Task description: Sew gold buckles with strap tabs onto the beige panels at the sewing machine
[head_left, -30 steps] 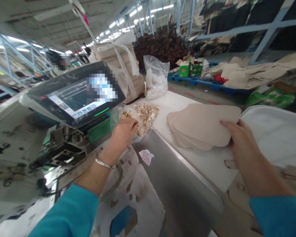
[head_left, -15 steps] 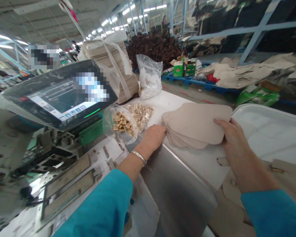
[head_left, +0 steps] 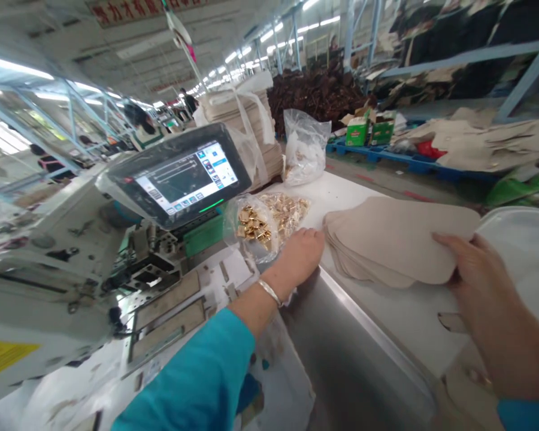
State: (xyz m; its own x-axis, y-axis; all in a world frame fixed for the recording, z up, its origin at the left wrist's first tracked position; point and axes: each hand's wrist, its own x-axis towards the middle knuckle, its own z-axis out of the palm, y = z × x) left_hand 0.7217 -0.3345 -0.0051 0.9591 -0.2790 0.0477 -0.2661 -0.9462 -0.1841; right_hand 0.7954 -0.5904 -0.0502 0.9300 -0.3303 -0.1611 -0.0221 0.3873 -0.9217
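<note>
A stack of beige cut pieces (head_left: 399, 239) lies on the white table (head_left: 395, 311). My right hand (head_left: 476, 269) grips the near right edge of the top piece, thumb on top. My left hand (head_left: 299, 254) rests knuckles up at the stack's left edge, fingers curled under and touching it. Just beyond that hand lies a clear bag of gold metal fittings (head_left: 265, 221).
A sewing machine (head_left: 63, 263) with a tilted touchscreen (head_left: 184, 176) fills the left. A tied bundle of beige pieces (head_left: 242, 129) and a second plastic bag (head_left: 303, 146) stand at the back. A white tray (head_left: 521, 239) sits at the right. A steel plate (head_left: 354, 359) lies in front.
My left hand left the bag of gold fittings and moved right to the left edge of the beige stack. My right hand has kept its hold on the top piece.
</note>
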